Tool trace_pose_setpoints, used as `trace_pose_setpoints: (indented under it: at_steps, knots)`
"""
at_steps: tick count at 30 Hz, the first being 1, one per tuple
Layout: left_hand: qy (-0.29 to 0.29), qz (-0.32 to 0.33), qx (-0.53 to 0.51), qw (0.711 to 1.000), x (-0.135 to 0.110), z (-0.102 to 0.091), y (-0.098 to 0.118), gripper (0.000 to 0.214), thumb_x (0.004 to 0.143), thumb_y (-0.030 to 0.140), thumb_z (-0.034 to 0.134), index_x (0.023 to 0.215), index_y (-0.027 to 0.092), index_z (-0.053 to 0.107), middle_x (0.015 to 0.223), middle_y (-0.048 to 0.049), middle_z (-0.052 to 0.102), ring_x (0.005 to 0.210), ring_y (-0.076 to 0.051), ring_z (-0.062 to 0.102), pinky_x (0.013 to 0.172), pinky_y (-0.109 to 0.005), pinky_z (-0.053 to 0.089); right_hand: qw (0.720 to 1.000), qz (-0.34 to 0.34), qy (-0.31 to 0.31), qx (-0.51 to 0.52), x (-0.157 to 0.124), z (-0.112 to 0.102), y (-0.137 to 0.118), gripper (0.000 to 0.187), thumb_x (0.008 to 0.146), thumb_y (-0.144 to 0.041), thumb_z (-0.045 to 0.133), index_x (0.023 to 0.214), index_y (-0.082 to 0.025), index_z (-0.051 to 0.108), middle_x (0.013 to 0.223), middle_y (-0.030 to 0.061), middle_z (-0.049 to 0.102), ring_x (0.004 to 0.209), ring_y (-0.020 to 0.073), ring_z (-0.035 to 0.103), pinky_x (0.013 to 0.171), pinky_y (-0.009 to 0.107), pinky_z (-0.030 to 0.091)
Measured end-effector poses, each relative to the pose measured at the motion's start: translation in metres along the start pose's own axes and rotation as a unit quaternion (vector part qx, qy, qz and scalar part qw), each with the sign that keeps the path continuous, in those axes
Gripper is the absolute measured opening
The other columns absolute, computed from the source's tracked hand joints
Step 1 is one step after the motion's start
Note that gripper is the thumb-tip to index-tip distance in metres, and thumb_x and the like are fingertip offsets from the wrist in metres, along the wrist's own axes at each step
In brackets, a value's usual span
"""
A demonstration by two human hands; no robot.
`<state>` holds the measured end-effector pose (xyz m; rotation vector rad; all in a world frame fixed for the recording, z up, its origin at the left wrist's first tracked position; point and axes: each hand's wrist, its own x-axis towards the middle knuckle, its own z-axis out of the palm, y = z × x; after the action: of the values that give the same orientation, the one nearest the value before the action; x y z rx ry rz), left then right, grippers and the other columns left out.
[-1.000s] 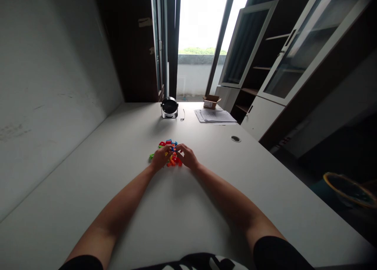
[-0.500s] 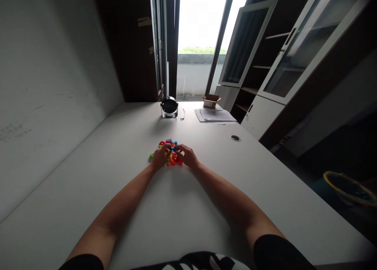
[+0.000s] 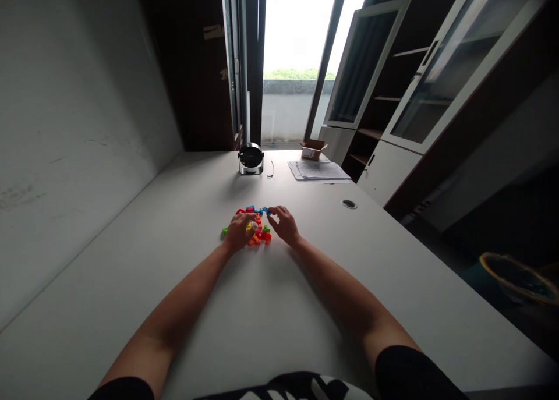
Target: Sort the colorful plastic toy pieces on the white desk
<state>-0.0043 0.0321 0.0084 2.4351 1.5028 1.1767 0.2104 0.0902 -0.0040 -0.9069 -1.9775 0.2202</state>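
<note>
A small heap of colourful plastic toy blocks lies on the white table, with red blocks [image 3: 261, 235], orange blocks [image 3: 259, 220], a green block [image 3: 225, 231] and others in blue and yellow. My left hand [image 3: 238, 232] rests over the heap's left side, its thumb and fingers apart, and hides part of it. Yellow and orange show in the gap between them. At the heap's upper right, my right hand [image 3: 283, 225] pinches a blue block [image 3: 266, 211] at its fingertips. The exact shapes of the blocks are too small to make out.
Farther back on the white table [image 3: 279, 318] stand a round black device in a silver frame [image 3: 251, 159], a short cord [image 3: 271, 170], papers [image 3: 321, 171] and an open cardboard box [image 3: 312, 149]. A cable hole [image 3: 349, 204] is at the right. A wall borders the left side.
My right hand has moved slightly up and right, away from my left hand, with a blue block at its fingertips. More orange and green blocks now show between the hands. My left hand barely moved.
</note>
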Motion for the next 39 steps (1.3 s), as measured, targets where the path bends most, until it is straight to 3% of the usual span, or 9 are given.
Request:
trace_pose_setpoints:
  at_steps: [4, 10, 16, 21, 25, 31, 39]
  knots:
    - [-0.056, 0.055, 0.036, 0.996, -0.001, -0.002, 0.009, 0.017, 0.090, 0.021, 0.059, 0.106, 0.024, 0.066, 0.110, -0.0059, 0.070, 0.111, -0.025, 0.061, 0.102, -0.044, 0.045, 0.992, 0.075, 0.010, -0.104, 0.005, -0.013, 0.032, 0.024, 0.094, -0.022, 0.057, 0.117, -0.022, 0.066, 0.109, 0.0103, 0.065, 0.103, 0.0261, 0.057, 0.091, 0.039, 0.048]
    - [-0.148, 0.124, 0.047, 0.980, -0.001, -0.006, 0.021, 0.024, 0.088, 0.029, 0.065, 0.112, 0.026, 0.068, 0.119, -0.0067, 0.067, 0.115, -0.026, 0.058, 0.104, -0.045, 0.044, 0.959, 0.168, -0.115, -0.197, 0.003, -0.012, 0.060, 0.028, 0.092, -0.025, 0.063, 0.119, -0.025, 0.070, 0.116, 0.0118, 0.064, 0.111, 0.0286, 0.053, 0.094, 0.037, 0.042]
    - [-0.162, 0.129, 0.060, 0.976, 0.000, -0.008, 0.025, 0.030, 0.089, 0.033, 0.065, 0.118, 0.026, 0.067, 0.123, -0.0074, 0.066, 0.116, -0.027, 0.057, 0.104, -0.045, 0.044, 0.962, 0.179, -0.108, -0.177, 0.003, -0.008, 0.065, 0.041, 0.091, -0.025, 0.063, 0.131, -0.026, 0.062, 0.122, 0.0107, 0.065, 0.111, 0.0281, 0.054, 0.093, 0.037, 0.041]
    - [-0.163, 0.133, 0.068, 0.975, -0.001, -0.009, 0.027, 0.030, 0.089, 0.035, 0.065, 0.117, 0.026, 0.067, 0.121, -0.0075, 0.067, 0.113, -0.027, 0.059, 0.102, -0.045, 0.046, 0.969, 0.175, -0.073, -0.156, 0.001, -0.009, 0.063, 0.022, 0.090, -0.016, 0.057, 0.106, -0.023, 0.070, 0.107, 0.0060, 0.067, 0.103, 0.0216, 0.056, 0.091, 0.031, 0.042]
    - [-0.166, 0.131, 0.079, 0.974, -0.001, -0.010, 0.029, 0.028, 0.087, 0.031, 0.066, 0.114, 0.026, 0.068, 0.113, -0.0073, 0.068, 0.108, -0.026, 0.060, 0.098, -0.043, 0.048, 0.964, 0.175, -0.099, -0.173, 0.001, -0.010, 0.059, 0.014, 0.091, -0.020, 0.058, 0.095, -0.023, 0.071, 0.104, 0.0064, 0.067, 0.102, 0.0216, 0.056, 0.090, 0.030, 0.042]
    - [-0.170, 0.130, 0.084, 0.973, 0.000, -0.010, 0.029, 0.028, 0.087, 0.032, 0.065, 0.115, 0.026, 0.068, 0.110, -0.0069, 0.068, 0.106, -0.025, 0.060, 0.099, -0.041, 0.048, 0.959, 0.154, -0.139, -0.195, 0.002, -0.011, 0.054, 0.018, 0.093, -0.027, 0.060, 0.107, -0.025, 0.071, 0.119, 0.0065, 0.067, 0.113, 0.0243, 0.054, 0.097, 0.033, 0.039]
    - [-0.173, 0.118, 0.073, 0.975, -0.001, -0.009, 0.026, 0.032, 0.086, 0.034, 0.067, 0.117, 0.027, 0.068, 0.113, -0.0067, 0.068, 0.110, -0.025, 0.060, 0.101, -0.040, 0.048, 0.960, 0.172, -0.134, -0.175, 0.001, -0.008, 0.056, 0.026, 0.089, -0.028, 0.060, 0.115, -0.022, 0.062, 0.123, 0.0090, 0.066, 0.116, 0.0263, 0.055, 0.100, 0.038, 0.039]
